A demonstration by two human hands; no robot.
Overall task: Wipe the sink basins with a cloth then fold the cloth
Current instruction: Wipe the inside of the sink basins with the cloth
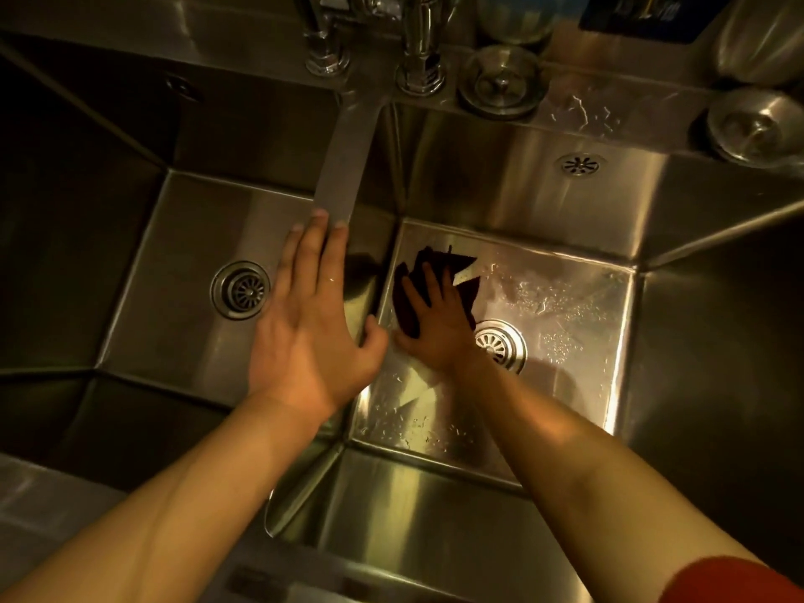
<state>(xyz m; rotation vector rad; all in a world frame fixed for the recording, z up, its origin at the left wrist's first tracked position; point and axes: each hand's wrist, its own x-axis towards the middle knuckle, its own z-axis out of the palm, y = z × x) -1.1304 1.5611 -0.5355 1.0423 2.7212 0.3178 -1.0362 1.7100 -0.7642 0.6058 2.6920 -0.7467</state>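
A stainless double sink fills the view, and the divider (343, 176) between its two basins serves as the landmark. The left hand (313, 324) lies on the divider with its fingers straight and close together, fingertips pointing toward the taps; it holds nothing, and its thumb hangs over the edge on the right-basin side. A thin ring shows on one finger.

Just right of the divider, on the floor of the right basin (565, 298), the right hand (435, 328) presses flat on a dark cloth (428, 263), fingers spread and straight over it rather than curled around it. The cloth lies crumpled against the base of the divider, with a pale patch showing at its right edge. Just beyond the hand, further from the divider, sits the right drain (500, 346), partly covered by the wrist. Water droplets and streaks glisten on this basin's floor on both sides of the drain.

On the other side of the divider, the left basin (174, 263) has its own drain (240, 290) at the middle of its floor.

At the far end of the divider, two chrome tap bases (420, 67) stand on the back ledge. Right of them on the ledge rest a round strainer plug (500, 84) and, further right, a second one (752, 128). An overflow grille (578, 164) is set in the right basin's back wall. A red sleeve (731, 581) covers the right upper arm.
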